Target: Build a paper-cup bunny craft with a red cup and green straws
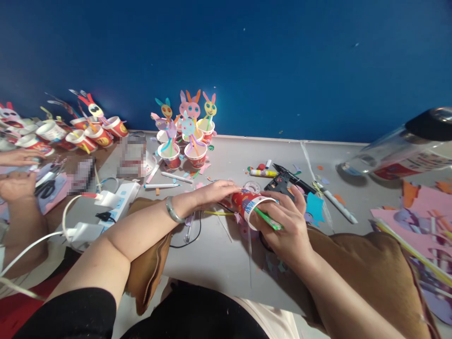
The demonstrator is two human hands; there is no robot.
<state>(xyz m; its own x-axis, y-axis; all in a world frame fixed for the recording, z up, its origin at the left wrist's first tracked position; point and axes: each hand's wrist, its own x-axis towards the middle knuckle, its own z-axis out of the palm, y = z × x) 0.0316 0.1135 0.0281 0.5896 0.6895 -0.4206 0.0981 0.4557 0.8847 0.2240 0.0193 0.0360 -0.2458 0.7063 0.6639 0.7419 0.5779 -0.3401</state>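
Note:
A red paper cup (243, 202) with a white rim lies tilted on its side, its mouth towards the right. My right hand (286, 221) grips it at the rim, some fingers reaching into the mouth. Green strips (269, 219) stick out of the cup beside these fingers. My left hand (217, 192) has its fingertips against the cup's base end; its thumb is hidden. Just behind the cup stands a roll of clear tape (252, 187). A black glue gun (282, 181) lies beyond my right hand.
Paper cups with rabbit figures (196, 155) stand at the back wall. On the left are a power strip (122, 202), more cups (81, 140) and another person's hands (16, 186). A brown cushion (360, 268), a clear bottle (381, 146) and pink paper sheets (391, 221) lie right.

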